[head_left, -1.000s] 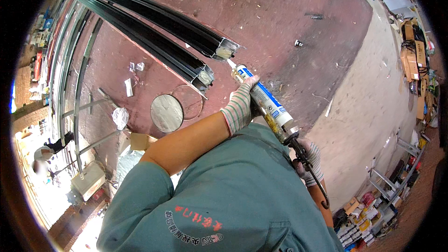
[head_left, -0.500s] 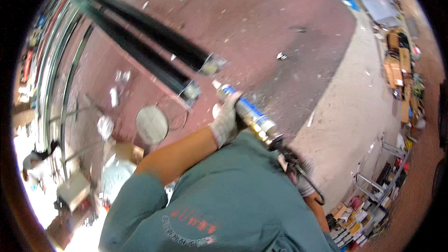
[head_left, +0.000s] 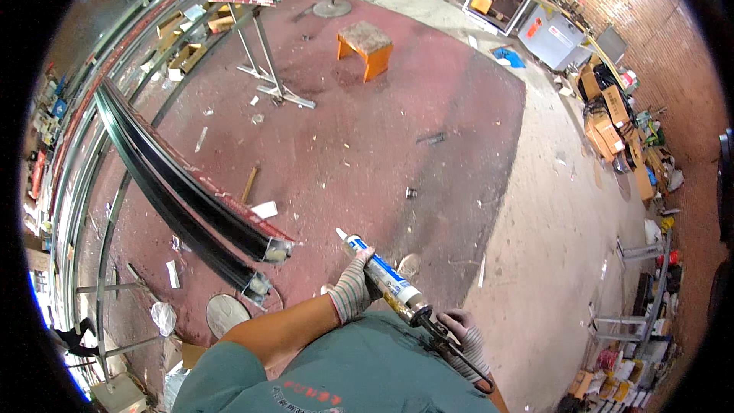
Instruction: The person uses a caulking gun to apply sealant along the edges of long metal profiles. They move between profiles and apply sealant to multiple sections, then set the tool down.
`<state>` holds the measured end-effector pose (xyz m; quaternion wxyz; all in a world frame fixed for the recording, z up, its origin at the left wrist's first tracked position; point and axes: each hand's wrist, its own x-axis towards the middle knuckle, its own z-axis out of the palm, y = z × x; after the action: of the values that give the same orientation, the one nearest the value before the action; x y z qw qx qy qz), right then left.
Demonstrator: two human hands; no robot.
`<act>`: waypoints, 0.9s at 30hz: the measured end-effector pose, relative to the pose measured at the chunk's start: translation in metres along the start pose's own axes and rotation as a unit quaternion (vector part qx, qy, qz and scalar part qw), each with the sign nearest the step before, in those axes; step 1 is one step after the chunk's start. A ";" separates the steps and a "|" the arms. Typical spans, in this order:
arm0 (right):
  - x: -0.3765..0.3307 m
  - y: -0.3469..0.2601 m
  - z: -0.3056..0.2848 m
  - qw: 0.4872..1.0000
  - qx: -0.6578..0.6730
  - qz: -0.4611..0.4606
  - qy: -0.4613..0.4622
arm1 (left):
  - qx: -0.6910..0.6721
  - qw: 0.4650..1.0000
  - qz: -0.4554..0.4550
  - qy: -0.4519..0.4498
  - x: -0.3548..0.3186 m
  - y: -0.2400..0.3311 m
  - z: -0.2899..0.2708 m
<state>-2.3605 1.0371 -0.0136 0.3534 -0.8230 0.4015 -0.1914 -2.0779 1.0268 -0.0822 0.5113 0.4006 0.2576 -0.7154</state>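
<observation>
A caulking gun [head_left: 419, 313] loaded with a white and blue sealant tube [head_left: 391, 281] slants across in front of my body, its pale nozzle pointing away and to the left. My left hand [head_left: 354, 288], in a striped knit glove, is closed around the front part of the tube. At the rear end, my gloved right hand [head_left: 468, 340] grips the gun by its handle, which is partly hidden. Left of the nozzle, two long black profiles [head_left: 180, 210] lie side by side, raised on a rack. Their near cut ends [head_left: 260, 287] show pale, hollow openings.
An orange stool [head_left: 365, 47] and a metal trestle [head_left: 275, 92] stand ahead on the red floor. Metal racking [head_left: 107, 260] runs along the left. Cardboard boxes [head_left: 608, 122] are heaped by the brick wall at right. A round plate [head_left: 227, 315] lies near my left elbow.
My view has tilted up, bringing the stool, trestle and far room into the picture. The profiles and the gun sit lower in it. Both hands still hold the gun.
</observation>
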 end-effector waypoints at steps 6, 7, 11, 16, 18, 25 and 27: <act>0.066 0.101 -0.049 0.913 0.323 0.221 -0.110 | 0.039 0.998 0.046 0.024 0.056 0.012 0.115; 0.082 0.112 -0.062 0.938 0.279 0.171 -0.113 | 0.042 0.997 0.047 0.033 0.065 0.015 0.132; 0.166 0.145 -0.114 0.970 0.170 0.086 -0.153 | 0.039 0.991 0.112 0.059 0.081 0.037 0.202; 0.274 0.140 -0.141 0.977 0.140 -0.079 -0.142 | -0.025 0.987 0.157 -0.027 0.055 0.091 0.248; 0.311 0.143 -0.122 0.933 0.302 0.065 -0.182 | -0.062 0.982 0.177 -0.022 0.072 0.119 0.239; 0.479 0.165 -0.057 0.861 0.406 -0.006 -0.306 | -0.167 0.952 0.252 -0.042 0.079 0.253 0.245; 0.532 0.148 -0.053 0.885 0.342 0.007 -0.316 | -0.138 0.956 0.257 -0.037 0.094 0.306 0.260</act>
<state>-2.1483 0.5273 -0.0698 0.7222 -0.6654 0.1839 -0.0444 -1.8861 0.6703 -0.0063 0.7372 0.3519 0.2237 -0.5317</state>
